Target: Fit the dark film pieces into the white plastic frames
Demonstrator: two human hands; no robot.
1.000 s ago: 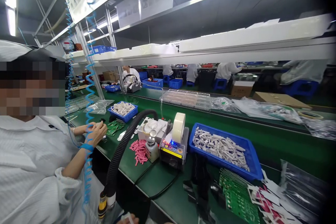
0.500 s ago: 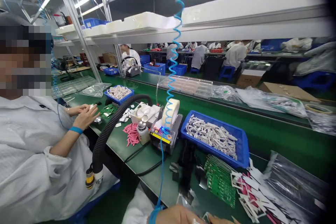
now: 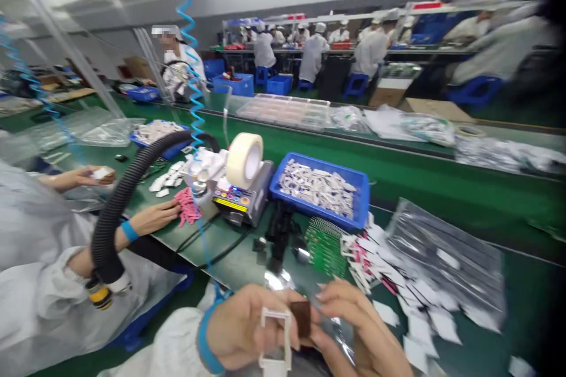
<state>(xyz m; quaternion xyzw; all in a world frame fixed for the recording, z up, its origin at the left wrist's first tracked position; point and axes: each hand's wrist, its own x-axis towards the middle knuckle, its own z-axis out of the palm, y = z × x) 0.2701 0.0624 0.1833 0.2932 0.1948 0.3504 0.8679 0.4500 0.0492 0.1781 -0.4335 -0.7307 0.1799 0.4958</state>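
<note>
My left hand (image 3: 241, 321), with a blue band at its wrist, holds a small white plastic frame (image 3: 264, 359) upright in its closed fingers. Beside the frame is a dark brown square piece (image 3: 301, 318), pinched by the fingertips of my right hand (image 3: 360, 327) and close to my left fingers. Shiny clear film (image 3: 340, 336) shows by the right palm; whether that hand grips it I cannot tell. Beyond my hands lie green circuit boards (image 3: 326, 247) and a heap of white and pink strips (image 3: 375, 259).
A tape dispenser (image 3: 245, 203) carries a cream tape roll (image 3: 239, 159). Behind the boards stands a blue bin (image 3: 362, 203) of white parts. A black hose (image 3: 104, 235) arches at left. A co-worker's hand (image 3: 157, 218) touches pink strips (image 3: 188, 206). Bagged dark parts (image 3: 455, 262) lie right.
My view has tilted down and shifted right. Both my hands have come up into view with the frame and brown piece. The co-worker's hand has reached to the pink strips.
</note>
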